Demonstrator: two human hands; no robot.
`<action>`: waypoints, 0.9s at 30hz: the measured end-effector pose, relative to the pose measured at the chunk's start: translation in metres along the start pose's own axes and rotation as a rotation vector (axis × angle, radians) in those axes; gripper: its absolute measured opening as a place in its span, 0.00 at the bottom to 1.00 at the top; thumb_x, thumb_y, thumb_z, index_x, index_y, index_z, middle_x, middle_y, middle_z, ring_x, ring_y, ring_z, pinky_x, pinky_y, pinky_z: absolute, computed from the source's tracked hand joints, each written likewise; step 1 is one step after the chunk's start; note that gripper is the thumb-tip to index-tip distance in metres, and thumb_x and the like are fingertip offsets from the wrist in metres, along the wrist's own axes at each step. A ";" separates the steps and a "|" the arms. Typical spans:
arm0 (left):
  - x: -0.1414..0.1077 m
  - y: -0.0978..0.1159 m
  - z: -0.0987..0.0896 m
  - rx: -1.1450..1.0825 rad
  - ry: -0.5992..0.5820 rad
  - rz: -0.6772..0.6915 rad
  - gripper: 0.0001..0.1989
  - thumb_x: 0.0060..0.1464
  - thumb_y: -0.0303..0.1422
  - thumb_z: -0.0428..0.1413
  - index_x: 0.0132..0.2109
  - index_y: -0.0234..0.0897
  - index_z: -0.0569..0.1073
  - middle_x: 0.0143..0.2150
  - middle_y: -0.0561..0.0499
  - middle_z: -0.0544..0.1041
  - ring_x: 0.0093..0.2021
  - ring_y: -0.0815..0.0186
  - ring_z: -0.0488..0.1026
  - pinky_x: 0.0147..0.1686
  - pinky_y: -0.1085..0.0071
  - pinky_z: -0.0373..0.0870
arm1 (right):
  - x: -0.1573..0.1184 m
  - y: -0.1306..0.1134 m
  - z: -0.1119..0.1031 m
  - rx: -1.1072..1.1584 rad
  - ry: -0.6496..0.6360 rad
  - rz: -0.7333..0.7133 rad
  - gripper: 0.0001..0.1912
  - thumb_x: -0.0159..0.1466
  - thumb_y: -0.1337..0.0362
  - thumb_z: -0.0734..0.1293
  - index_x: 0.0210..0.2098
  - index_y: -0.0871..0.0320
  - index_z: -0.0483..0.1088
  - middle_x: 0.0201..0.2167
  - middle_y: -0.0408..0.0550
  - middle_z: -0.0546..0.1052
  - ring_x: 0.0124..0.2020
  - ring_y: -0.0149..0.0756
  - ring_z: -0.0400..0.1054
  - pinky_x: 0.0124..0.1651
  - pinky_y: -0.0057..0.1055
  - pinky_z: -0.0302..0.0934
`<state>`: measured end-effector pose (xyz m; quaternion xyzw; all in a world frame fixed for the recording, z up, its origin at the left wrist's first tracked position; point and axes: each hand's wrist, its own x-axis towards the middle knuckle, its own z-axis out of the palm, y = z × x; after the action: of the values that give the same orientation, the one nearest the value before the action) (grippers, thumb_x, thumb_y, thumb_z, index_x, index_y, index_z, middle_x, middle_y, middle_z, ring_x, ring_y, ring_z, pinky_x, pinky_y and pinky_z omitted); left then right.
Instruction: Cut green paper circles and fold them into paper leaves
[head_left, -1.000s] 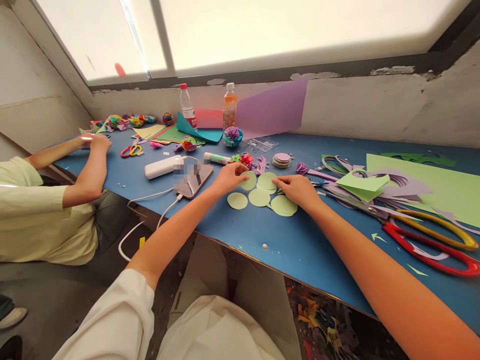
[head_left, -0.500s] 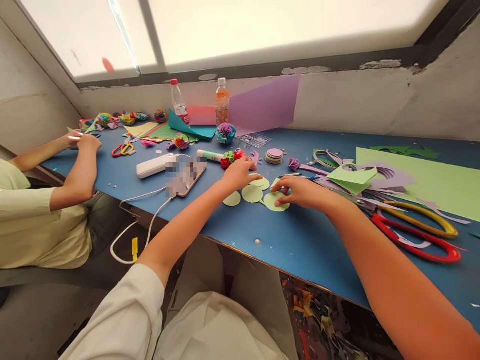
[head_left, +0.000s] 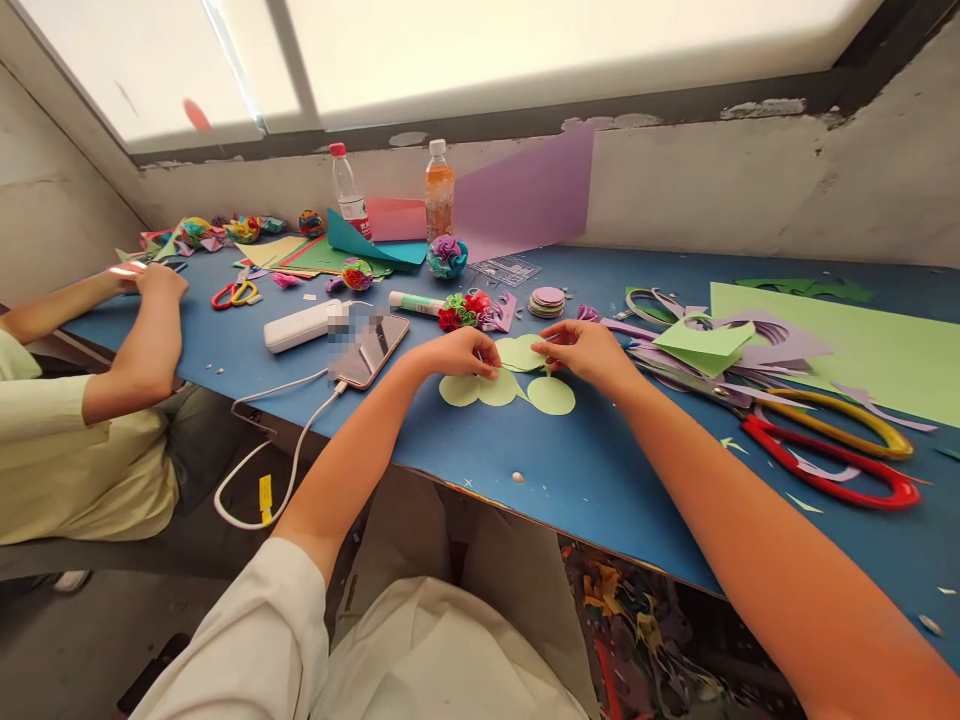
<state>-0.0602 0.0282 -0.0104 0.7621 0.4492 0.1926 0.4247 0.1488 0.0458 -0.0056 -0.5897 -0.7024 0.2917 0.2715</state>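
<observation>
Grip of your left hand (head_left: 469,352) has thumb and fingertips bent close together over the pale green discs (head_left: 551,397), at the line where the upper pair meets the front row; I cannot tell whether it pinches an edge or merely presses down. Your right hand (head_left: 574,352) has thumb and forefinger nearly closed at the right rim of the upper pair, likely because thin paper creases less when taken by its edge; whether any paper is lifted is unclear.

The discs lie between and below your hands, several overlapping, on the blue surface (head_left: 450,450). You have the front right one just nearer you, untouched, its whole outline showing.

Just beyond your fingers sit a red-and-green paper flower (head_left: 463,311), a stack of discs (head_left: 547,299) piled neatly, probably so they stay sorted, and what looks like a glue stick (head_left: 416,303), lying flat within your reach.

To your right, large scissors (head_left: 761,432) rest among paper offcuts (head_left: 709,345), handles turned towards you, presumably for easy pickup. To your left, a phone (head_left: 371,352) lies beside a white power bank (head_left: 304,326). Behind, a purple sheet (head_left: 536,195) leans against the wall, perhaps to save room.
</observation>
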 end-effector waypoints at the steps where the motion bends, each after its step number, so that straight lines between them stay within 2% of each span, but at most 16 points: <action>1: 0.000 0.000 0.000 -0.037 0.028 0.017 0.10 0.43 0.32 0.61 0.33 0.30 0.74 0.28 0.53 0.72 0.29 0.71 0.67 0.31 0.73 0.61 | 0.001 -0.001 0.003 -0.028 0.013 -0.004 0.14 0.53 0.61 0.70 0.37 0.61 0.72 0.30 0.49 0.76 0.24 0.34 0.68 0.30 0.33 0.63; 3: 0.004 0.000 0.004 -0.086 0.153 0.033 0.11 0.46 0.33 0.59 0.35 0.30 0.73 0.30 0.52 0.72 0.29 0.72 0.67 0.31 0.74 0.62 | 0.002 -0.001 0.002 -0.097 0.065 -0.043 0.17 0.52 0.59 0.70 0.40 0.61 0.72 0.33 0.51 0.75 0.29 0.38 0.69 0.33 0.35 0.62; 5: 0.011 0.000 0.012 -0.045 0.337 -0.003 0.12 0.49 0.33 0.58 0.40 0.30 0.72 0.31 0.51 0.73 0.29 0.72 0.67 0.31 0.74 0.64 | 0.001 0.000 -0.005 -0.202 0.075 -0.118 0.18 0.53 0.56 0.69 0.39 0.59 0.72 0.33 0.51 0.75 0.33 0.41 0.69 0.36 0.37 0.60; 6: 0.015 -0.001 0.016 0.012 0.424 -0.034 0.13 0.49 0.32 0.58 0.42 0.30 0.72 0.31 0.51 0.73 0.30 0.72 0.68 0.33 0.73 0.64 | 0.000 0.001 -0.010 -0.251 0.033 -0.160 0.17 0.53 0.55 0.68 0.38 0.58 0.73 0.32 0.50 0.75 0.33 0.41 0.68 0.36 0.37 0.60; 8: 0.018 -0.001 0.021 0.083 0.521 -0.073 0.15 0.47 0.30 0.59 0.43 0.29 0.71 0.34 0.49 0.73 0.34 0.69 0.69 0.37 0.71 0.65 | -0.004 0.003 -0.018 -0.309 -0.126 -0.214 0.17 0.52 0.52 0.68 0.36 0.56 0.74 0.30 0.48 0.75 0.32 0.40 0.68 0.34 0.35 0.60; 10: 0.014 0.001 0.017 0.132 0.546 -0.090 0.17 0.44 0.32 0.61 0.43 0.30 0.70 0.40 0.47 0.73 0.40 0.65 0.69 0.40 0.69 0.65 | -0.010 0.002 -0.022 -0.323 -0.293 -0.229 0.18 0.51 0.50 0.67 0.35 0.55 0.74 0.30 0.47 0.76 0.31 0.39 0.68 0.32 0.33 0.59; 12: 0.002 0.004 0.006 0.214 0.463 -0.106 0.22 0.41 0.38 0.63 0.43 0.31 0.70 0.45 0.45 0.72 0.45 0.61 0.69 0.41 0.69 0.65 | -0.015 0.001 -0.023 -0.361 -0.384 -0.234 0.20 0.50 0.48 0.67 0.36 0.55 0.74 0.31 0.47 0.75 0.32 0.39 0.69 0.32 0.33 0.60; 15: -0.021 0.008 -0.014 0.388 0.036 -0.192 0.29 0.34 0.42 0.65 0.45 0.35 0.71 0.48 0.47 0.72 0.47 0.58 0.69 0.40 0.71 0.65 | -0.018 -0.001 -0.020 -0.441 -0.475 -0.264 0.23 0.45 0.50 0.70 0.37 0.57 0.74 0.34 0.49 0.74 0.35 0.42 0.69 0.35 0.34 0.61; 16: -0.027 0.009 -0.018 0.445 -0.028 -0.231 0.30 0.32 0.41 0.66 0.45 0.36 0.71 0.49 0.47 0.72 0.48 0.58 0.68 0.39 0.72 0.64 | -0.018 -0.001 -0.018 -0.462 -0.501 -0.271 0.24 0.44 0.51 0.71 0.38 0.57 0.73 0.35 0.50 0.74 0.36 0.43 0.69 0.36 0.34 0.61; 18: -0.033 0.012 -0.022 0.517 -0.085 -0.302 0.30 0.32 0.39 0.65 0.47 0.37 0.70 0.50 0.48 0.72 0.47 0.58 0.69 0.37 0.73 0.64 | -0.016 0.000 -0.016 -0.484 -0.537 -0.275 0.24 0.43 0.54 0.71 0.38 0.58 0.72 0.36 0.51 0.73 0.38 0.45 0.69 0.37 0.34 0.61; 21: -0.033 0.017 -0.020 0.541 -0.111 -0.359 0.30 0.34 0.38 0.65 0.47 0.37 0.69 0.49 0.48 0.73 0.44 0.61 0.71 0.34 0.74 0.64 | -0.013 0.005 -0.013 -0.487 -0.547 -0.261 0.21 0.45 0.57 0.68 0.38 0.58 0.71 0.38 0.52 0.72 0.38 0.44 0.69 0.38 0.34 0.61; 27: -0.031 0.019 -0.020 0.492 -0.110 -0.330 0.26 0.32 0.37 0.65 0.42 0.35 0.71 0.44 0.50 0.74 0.41 0.64 0.70 0.33 0.75 0.63 | -0.008 0.011 -0.013 -0.488 -0.498 -0.310 0.18 0.45 0.55 0.68 0.35 0.56 0.72 0.38 0.51 0.71 0.38 0.44 0.68 0.38 0.35 0.61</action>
<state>-0.0803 0.0069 0.0194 0.7681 0.5765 -0.0355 0.2765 0.1668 0.0402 -0.0057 -0.4348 -0.8766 0.2057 -0.0152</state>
